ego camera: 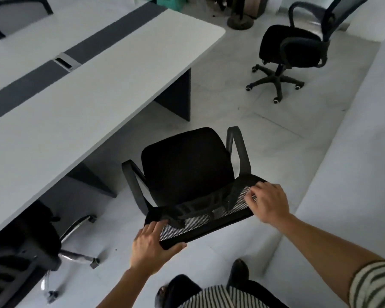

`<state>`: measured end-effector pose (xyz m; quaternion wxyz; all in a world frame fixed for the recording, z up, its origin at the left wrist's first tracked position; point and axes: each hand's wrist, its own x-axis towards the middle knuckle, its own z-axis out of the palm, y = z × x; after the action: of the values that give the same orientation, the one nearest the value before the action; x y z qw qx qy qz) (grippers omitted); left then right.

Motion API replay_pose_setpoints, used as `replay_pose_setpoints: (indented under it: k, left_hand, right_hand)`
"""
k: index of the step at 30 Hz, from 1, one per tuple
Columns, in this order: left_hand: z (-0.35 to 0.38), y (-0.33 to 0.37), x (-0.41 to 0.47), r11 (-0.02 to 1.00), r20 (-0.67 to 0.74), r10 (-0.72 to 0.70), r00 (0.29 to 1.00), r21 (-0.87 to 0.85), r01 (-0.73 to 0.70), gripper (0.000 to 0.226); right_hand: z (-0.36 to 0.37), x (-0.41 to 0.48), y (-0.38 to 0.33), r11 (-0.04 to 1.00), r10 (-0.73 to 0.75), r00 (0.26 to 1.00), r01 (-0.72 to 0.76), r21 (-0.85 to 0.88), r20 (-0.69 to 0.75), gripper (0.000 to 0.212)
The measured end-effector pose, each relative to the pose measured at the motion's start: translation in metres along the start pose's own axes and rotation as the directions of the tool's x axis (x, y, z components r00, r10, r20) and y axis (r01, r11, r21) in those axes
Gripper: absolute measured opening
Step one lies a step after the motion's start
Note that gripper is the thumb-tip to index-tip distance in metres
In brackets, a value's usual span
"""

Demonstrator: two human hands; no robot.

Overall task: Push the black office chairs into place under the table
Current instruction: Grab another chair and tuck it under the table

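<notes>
A black office chair (187,167) with a mesh back stands on the floor just off the long white table (80,103), its seat facing the table's edge. My left hand (150,250) grips the left end of the chair's backrest top, thumb under and fingers over. My right hand (268,202) holds the right end of the same backrest, fingers curled over the mesh. A second black chair (293,47) stands apart at the far right, away from the table. A third black chair (25,250) sits tucked under the table at the lower left.
A low white ledge (353,174) runs along the right side. A dark table leg panel (178,94) stands ahead of the held chair. Another chair back (16,16) shows across the table at top left. My feet (238,270) are just behind the chair.
</notes>
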<state>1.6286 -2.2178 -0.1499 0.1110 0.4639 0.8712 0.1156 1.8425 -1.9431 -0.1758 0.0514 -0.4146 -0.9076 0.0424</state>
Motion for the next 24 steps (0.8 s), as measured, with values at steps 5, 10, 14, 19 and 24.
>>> replay_pose_setpoints:
  k: [5, 10, 14, 19, 24]
  left_hand:
    - [0.011, 0.037, 0.021, 0.986, -0.072, -0.159, 0.985, -0.054, 0.155, 0.072]
    - [0.02, 0.051, 0.058, 0.964, -0.135, -0.249, 0.959, -0.133, 0.232, 0.053]
    - [0.024, 0.05, 0.091, 0.945, -0.154, -0.309, 0.939, -0.165, 0.283, 0.044]
    - [0.011, 0.024, 0.14, 0.935, -0.144, -0.347, 0.927, -0.137, 0.328, 0.04]
    - [-0.008, -0.014, 0.188, 0.93, -0.129, -0.364, 0.922, -0.096, 0.354, 0.041]
  right_hand:
    - [-0.002, 0.08, 0.024, 0.986, -0.168, 0.985, 0.168, 0.0, 0.046, 0.039]
    - [0.001, 0.16, 0.026, 0.957, -0.29, 0.956, 0.289, 0.016, 0.05, 0.04]
    - [0.008, 0.221, 0.013, 0.933, -0.36, 0.931, 0.36, 0.014, 0.063, 0.043]
    - [0.012, 0.283, -0.016, 0.92, -0.388, 0.915, 0.391, -0.007, 0.113, 0.045]
    - [0.018, 0.332, -0.05, 0.919, -0.392, 0.911, 0.395, 0.002, 0.131, 0.047]
